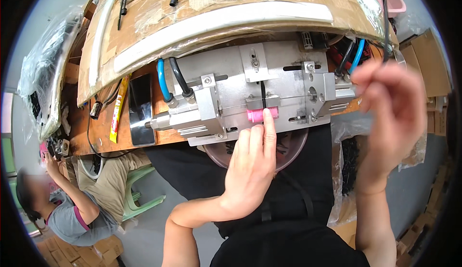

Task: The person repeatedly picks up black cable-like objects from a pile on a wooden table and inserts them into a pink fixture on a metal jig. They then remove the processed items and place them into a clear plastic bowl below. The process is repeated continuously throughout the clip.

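Observation:
My left hand (250, 166) reaches over the metal fixture (207, 65), its index finger stretched out and the other fingers partly bent. That fingertip rests on a pink piece (255, 116) at the fixture's near middle, where a thin black rod (263, 91) runs away from me through a small metal block. Metal clamp blocks with cylinders stand on both sides, the left block (204, 110) and the right block (320, 93). Raised beside the right cylinder, my right hand (394, 115) is smeared by motion. A black cord (385, 21) meets its fingers from above; whether they hold it is unclear.
Behind the fixture, a cardboard-covered board (192, 7) carries several black rods with caps. A phone (141, 108) and a yellow packet (119, 110) lie left. Below the fixture sits a bowl (293, 154). Air hoses (163, 81) rise nearby. Another person (82, 209) sits at left.

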`<move>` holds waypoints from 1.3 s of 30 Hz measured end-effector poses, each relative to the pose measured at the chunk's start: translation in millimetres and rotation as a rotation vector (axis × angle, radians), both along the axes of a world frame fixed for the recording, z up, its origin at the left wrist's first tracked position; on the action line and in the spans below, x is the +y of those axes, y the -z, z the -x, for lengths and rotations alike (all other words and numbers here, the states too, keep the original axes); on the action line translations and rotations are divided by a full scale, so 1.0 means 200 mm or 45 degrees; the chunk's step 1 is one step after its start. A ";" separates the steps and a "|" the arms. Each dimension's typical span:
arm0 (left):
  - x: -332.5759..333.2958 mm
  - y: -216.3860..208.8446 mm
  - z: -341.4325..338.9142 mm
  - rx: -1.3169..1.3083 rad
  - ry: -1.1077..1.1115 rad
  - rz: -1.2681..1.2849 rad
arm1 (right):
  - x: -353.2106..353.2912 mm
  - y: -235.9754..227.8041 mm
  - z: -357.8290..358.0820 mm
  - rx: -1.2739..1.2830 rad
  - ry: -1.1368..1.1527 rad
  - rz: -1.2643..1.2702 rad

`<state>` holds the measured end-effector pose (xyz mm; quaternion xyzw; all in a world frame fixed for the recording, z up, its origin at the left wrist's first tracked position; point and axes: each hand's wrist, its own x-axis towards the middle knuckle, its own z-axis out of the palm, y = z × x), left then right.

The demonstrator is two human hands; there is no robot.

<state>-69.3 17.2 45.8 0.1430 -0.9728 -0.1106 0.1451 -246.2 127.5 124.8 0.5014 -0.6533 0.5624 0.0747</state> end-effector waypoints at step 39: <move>-0.03 0.04 -0.02 0.022 0.025 0.048 | -0.54 -0.36 0.24 -0.076 0.116 -0.629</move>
